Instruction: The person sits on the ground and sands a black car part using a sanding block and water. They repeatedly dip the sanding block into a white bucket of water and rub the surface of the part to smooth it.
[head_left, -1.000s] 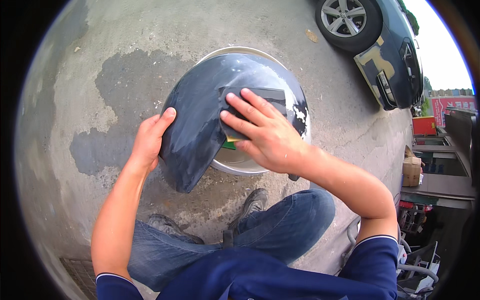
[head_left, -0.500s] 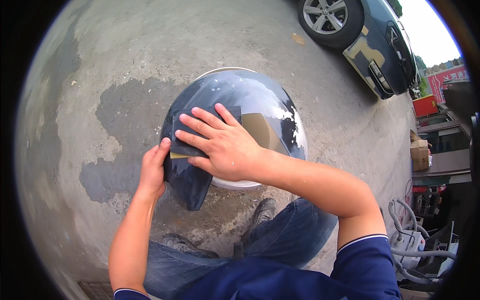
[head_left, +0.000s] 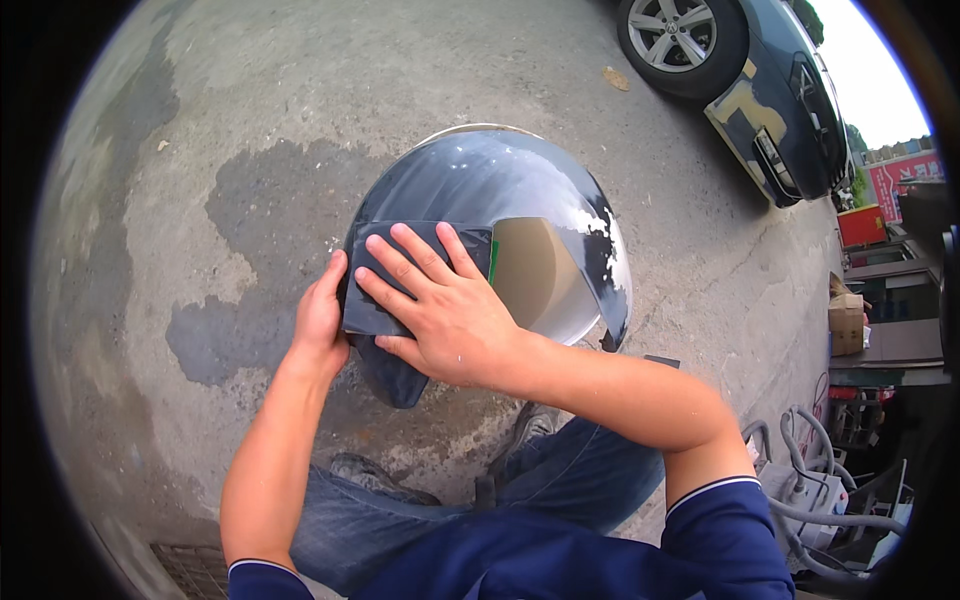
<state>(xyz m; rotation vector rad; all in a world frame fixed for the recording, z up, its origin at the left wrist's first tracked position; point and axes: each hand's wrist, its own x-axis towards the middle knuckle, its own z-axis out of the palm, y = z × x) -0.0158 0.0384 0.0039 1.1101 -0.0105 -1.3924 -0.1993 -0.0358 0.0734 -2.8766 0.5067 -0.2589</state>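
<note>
A dark, glossy, curved car body panel [head_left: 430, 175] rests over a round pale container, whose white rim [head_left: 480, 127] shows behind it. Bright reflections lie across the panel's right side. My right hand [head_left: 445, 315] is spread flat on a dark sheet of sandpaper [head_left: 375, 312], pressing it against the panel's left part. A thin green edge shows at the sheet's right side. My left hand [head_left: 322, 315] grips the panel's left edge, thumb uppermost, its other fingers mostly hidden. A beige area [head_left: 530, 265] is visible beside my right hand; whether it is inside the container I cannot tell.
Stained concrete [head_left: 270, 210] surrounds the container. A dark car [head_left: 775, 110] with beige patches stands at the far right. Near my right elbow are grey hoses around a grey box [head_left: 805, 500]; a cardboard box [head_left: 846, 322] sits farther off. My shoes are close below the panel.
My right hand and the sandpaper have slid slightly down and right. A green edge now shows right of the sheet, while the yellow edge at its lower left is out of sight.
</note>
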